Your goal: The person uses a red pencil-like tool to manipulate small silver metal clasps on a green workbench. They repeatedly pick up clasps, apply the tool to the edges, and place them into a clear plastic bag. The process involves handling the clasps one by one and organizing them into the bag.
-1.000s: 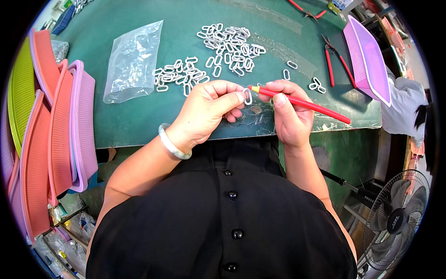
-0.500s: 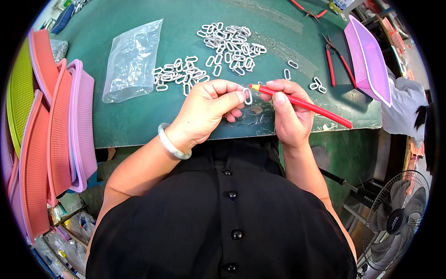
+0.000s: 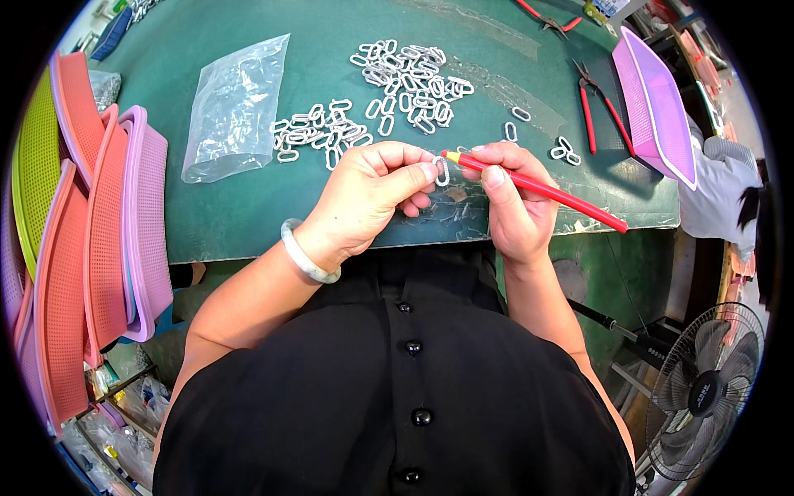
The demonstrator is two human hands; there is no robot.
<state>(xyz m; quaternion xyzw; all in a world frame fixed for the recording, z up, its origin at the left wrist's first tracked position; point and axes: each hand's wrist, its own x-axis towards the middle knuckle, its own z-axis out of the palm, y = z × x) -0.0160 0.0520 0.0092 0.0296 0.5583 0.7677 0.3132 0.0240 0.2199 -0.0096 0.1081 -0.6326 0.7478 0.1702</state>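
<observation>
Between the thumb and forefinger of my left hand [image 3: 382,186] is a small oval link [image 3: 442,171], pale and studded along its edge. My right hand [image 3: 523,198] grips a red pencil [image 3: 571,198] with a yellow band near its tip. The pencil's tip touches or almost touches the top of the link; I cannot tell which. Beyond my hands, a large heap of similar pale oval links [image 3: 418,87] lies on the green table, and a smaller heap [image 3: 318,132] sits to its left. A few loose links [image 3: 566,151] lie to the right.
A clear plastic bag [image 3: 236,112] lies flat at the left of the green table [image 3: 331,211]. Red-handled pliers [image 3: 589,116] and a purple basket [image 3: 657,107] are at the right. Stacked coloured baskets [image 3: 103,240] stand left. A fan [image 3: 703,393] is at the lower right.
The pencil's tip has shifted very slightly left along the top of the link. My left hand and the link hold almost the same place.
</observation>
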